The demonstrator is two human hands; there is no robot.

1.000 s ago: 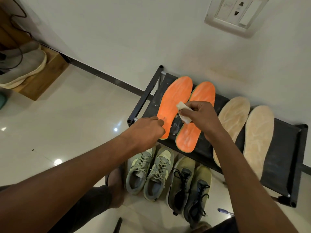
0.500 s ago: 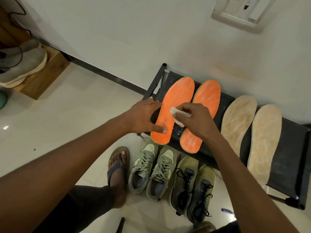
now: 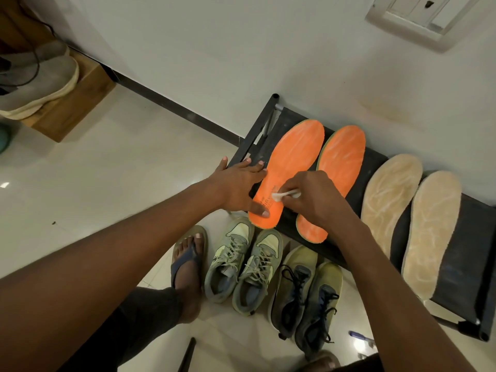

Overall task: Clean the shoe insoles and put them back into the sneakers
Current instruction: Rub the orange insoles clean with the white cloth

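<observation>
On the black rack (image 3: 370, 162) two orange insoles (image 3: 295, 162) are laid beside two beige insoles (image 3: 389, 200). The nearer orange one is pressed flat by the left hand (image 3: 239, 183), fingers straight; a white cloth (image 3: 285, 195) is pinched on it by the right hand (image 3: 314, 197).

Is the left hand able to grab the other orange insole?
Probably not easily: the right hand, pinching a white wipe, sits between the left hand and that orange foam insole.
</observation>
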